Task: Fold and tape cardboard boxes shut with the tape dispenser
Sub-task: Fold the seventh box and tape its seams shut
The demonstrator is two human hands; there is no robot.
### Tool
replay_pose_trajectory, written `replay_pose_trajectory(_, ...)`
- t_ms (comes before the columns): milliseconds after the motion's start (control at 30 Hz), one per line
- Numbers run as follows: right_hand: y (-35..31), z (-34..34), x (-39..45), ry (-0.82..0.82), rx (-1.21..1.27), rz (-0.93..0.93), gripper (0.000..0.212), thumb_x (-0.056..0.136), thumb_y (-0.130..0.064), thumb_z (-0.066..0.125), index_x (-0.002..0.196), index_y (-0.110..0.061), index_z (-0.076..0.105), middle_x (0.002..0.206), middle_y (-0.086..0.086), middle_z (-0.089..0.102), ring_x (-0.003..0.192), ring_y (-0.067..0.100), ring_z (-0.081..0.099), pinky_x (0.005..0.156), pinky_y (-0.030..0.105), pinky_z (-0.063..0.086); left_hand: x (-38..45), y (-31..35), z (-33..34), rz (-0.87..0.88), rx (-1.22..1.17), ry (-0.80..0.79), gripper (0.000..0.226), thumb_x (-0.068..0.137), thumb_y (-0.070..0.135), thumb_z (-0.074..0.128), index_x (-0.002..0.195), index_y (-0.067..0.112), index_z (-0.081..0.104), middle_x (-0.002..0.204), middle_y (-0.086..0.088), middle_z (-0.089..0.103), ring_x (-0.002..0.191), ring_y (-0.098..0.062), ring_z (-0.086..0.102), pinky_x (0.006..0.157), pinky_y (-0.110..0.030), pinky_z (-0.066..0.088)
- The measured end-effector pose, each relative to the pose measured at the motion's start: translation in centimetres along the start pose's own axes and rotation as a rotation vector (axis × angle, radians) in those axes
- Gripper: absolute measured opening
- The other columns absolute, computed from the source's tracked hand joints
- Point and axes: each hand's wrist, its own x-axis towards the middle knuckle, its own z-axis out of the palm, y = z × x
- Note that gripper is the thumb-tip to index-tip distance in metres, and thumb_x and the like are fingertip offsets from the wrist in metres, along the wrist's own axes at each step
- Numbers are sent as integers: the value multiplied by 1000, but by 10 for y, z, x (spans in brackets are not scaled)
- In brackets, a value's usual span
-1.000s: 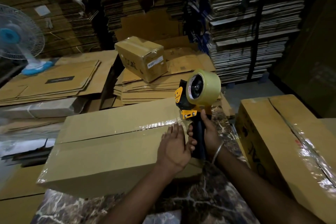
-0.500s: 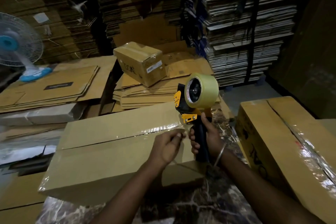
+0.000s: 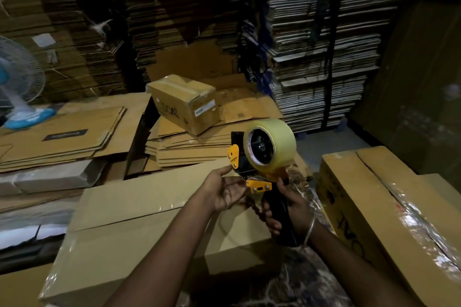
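Right hand (image 3: 287, 209) grips tape dispenser (image 3: 262, 164) by its black handle, above near-right end of cardboard box (image 3: 139, 227) on table. Left hand (image 3: 225, 193), fingers relaxed, touches dispenser's front by the blade, prob. after the loose tape end. Tape's thin, sticky; hold dispenser by handle, box stiff but light.

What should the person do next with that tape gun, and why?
Probably pull the tape end free with the left hand, whose fingers sit at the tape gun's yellow blade guard. The right hand grips the handle with the gun lifted off the box, whose seam already shines with tape.
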Motion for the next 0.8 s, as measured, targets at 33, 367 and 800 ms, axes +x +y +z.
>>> replay_pose_trajectory(33, 0, -1, 0, -2, -1, -5, 80, 56, -80, 77, 69, -4, 59, 60, 10, 40, 34, 17, 40, 38, 24, 29, 0, 1, 0, -8, -11, -9, 47, 102, 35, 45, 97, -7, 63, 73, -17, 72, 51, -21, 68, 53, -22, 55)
replay_pose_trajectory(367, 3, -4, 1, -48, 28, -17, 77, 61, -76, 77, 71, -2, 60, 58, 10, 44, 35, 17, 43, 37, 23, 36, 9, 6, 5, -19, 29, -149, 33, 97, 34, 52, 101, 3, 64, 97, -23, 70, 80, -33, 70, 71, -35, 59)
replay_pose_trajectory(800, 3, -6, -1, -135, 103, -21, 73, 69, -72, 76, 76, -1, 62, 62, 8, 54, 38, 18, 48, 40, 24, 38, 19, 7, 5, -60, 142, -150, 37, 100, 33, 41, 103, 4, 63, 88, -18, 73, 78, -31, 73, 75, -42, 61)
